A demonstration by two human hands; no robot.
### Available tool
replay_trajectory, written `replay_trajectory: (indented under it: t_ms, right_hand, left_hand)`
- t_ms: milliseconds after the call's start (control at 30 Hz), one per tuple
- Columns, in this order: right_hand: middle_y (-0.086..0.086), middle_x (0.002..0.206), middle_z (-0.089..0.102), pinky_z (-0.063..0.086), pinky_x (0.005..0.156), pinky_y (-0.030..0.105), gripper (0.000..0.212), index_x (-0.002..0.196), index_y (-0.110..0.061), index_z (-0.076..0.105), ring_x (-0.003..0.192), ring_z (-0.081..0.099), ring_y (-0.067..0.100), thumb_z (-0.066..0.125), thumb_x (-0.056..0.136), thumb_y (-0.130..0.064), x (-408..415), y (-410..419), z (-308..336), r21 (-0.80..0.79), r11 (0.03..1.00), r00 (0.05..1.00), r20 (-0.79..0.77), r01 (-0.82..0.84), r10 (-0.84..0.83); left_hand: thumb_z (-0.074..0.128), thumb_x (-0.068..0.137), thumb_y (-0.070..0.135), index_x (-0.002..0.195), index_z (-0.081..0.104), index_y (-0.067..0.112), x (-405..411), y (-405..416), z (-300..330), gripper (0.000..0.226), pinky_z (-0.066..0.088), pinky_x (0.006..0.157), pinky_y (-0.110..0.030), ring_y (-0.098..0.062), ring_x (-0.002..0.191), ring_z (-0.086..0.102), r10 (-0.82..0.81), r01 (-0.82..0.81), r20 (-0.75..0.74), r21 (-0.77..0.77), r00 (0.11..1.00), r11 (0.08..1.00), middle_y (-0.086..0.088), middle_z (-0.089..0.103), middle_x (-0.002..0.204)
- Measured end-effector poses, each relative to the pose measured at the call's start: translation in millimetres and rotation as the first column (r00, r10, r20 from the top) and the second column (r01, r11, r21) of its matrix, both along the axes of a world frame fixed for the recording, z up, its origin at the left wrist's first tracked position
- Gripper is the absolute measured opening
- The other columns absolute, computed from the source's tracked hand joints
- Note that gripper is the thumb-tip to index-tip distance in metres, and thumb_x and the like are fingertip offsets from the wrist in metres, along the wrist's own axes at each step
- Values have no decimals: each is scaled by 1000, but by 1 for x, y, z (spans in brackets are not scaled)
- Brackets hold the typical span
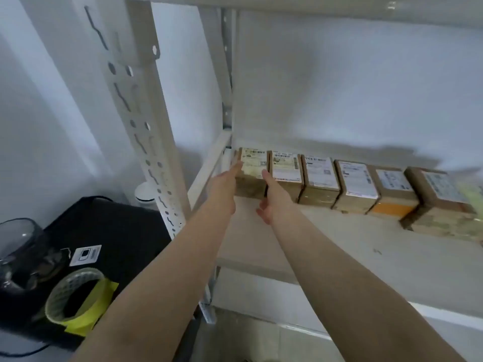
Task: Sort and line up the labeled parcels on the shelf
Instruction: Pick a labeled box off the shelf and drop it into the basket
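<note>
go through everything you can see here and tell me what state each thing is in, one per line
Leftmost brown cardboard parcel: upright, label up, between both hands.
Left hand: fingers straight against parcel's left side.
Right hand: fingers straight against its right side.
Row of five other brown labeled parcels: lined up.
Clear tape roll: lying untouched.

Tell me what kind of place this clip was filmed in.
Probably a small storeroom or parcel-sorting corner: a white metal shelf holds a row of labeled parcels, and a tape roll sits beside it.
</note>
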State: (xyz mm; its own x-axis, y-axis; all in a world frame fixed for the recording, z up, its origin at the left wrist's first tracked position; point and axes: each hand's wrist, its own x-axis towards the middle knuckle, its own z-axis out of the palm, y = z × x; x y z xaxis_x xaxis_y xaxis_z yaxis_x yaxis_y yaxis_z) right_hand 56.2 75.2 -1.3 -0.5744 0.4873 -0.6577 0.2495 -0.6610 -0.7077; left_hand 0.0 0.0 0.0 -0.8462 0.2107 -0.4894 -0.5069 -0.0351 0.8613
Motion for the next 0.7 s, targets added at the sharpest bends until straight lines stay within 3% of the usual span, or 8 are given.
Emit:
replay_trajectory:
  t_ms: [33, 100, 267, 467, 633, 700]
  right_hand:
    - [9, 151, 44, 32, 117, 42, 75, 146, -9, 44, 139, 40, 26, 74, 84, -41, -5, 1, -4, 0, 999, 999, -10, 34, -34]
    - [8, 145, 50, 36, 114, 40, 71, 141, -9, 50, 133, 45, 26, 76, 83, -39, -17, 8, -15, 3, 998, 998, -16, 59, -58]
    - [5, 119, 62, 47, 104, 40, 61, 126, -8, 61, 109, 57, 24, 79, 78, -42, -43, 16, -41, -19, 993, 993, -14, 118, -119]
    - [8, 111, 69, 56, 92, 45, 73, 117, -10, 66, 95, 67, 31, 80, 63, -58, -69, 20, -70, 46, 990, 990, 40, 130, -132]
    - [6, 110, 66, 52, 85, 35, 55, 119, -11, 62, 86, 59, 22, 75, 80, -48, -57, 20, -69, 98, 991, 994, 36, 96, -100]
    - [2, 103, 66, 51, 77, 33, 44, 114, -14, 63, 82, 59, 18, 75, 82, -41, -48, 18, -72, 94, 993, 998, -4, 69, -69]
  left_hand:
    - [71, 81, 42, 110, 61, 10, -4, 5, -3, 44, 37, 86, -30, -27, 112, 51, 37, -37, -3, -12, 999, 999, -13, 57, 131]
    - [73, 79, 40, 123, 59, 7, -17, 15, -17, 57, 37, 90, -33, -29, 120, 49, 69, -69, 13, 9, 998, 998, -12, 57, 131]
    - [74, 78, 41, 129, 56, 10, -38, 33, -42, 62, 41, 91, -33, -26, 115, 54, 80, -81, 12, 33, 997, 996, -7, 62, 124]
    - [75, 76, 38, 105, 63, 16, -56, 46, -63, 38, 52, 94, -40, -25, 95, 65, 81, -82, -42, -25, 996, 996, -4, 70, 107]
    - [79, 71, 38, 112, 65, 16, -55, 37, -75, 49, 54, 92, -41, -23, 98, 67, 58, -56, -109, 22, 992, 998, -2, 71, 105]
    - [77, 77, 28, 109, 65, 19, -49, 30, -76, 36, 55, 87, -35, -19, 95, 68, 46, -35, -122, 92, 991, 995, 0, 71, 101]
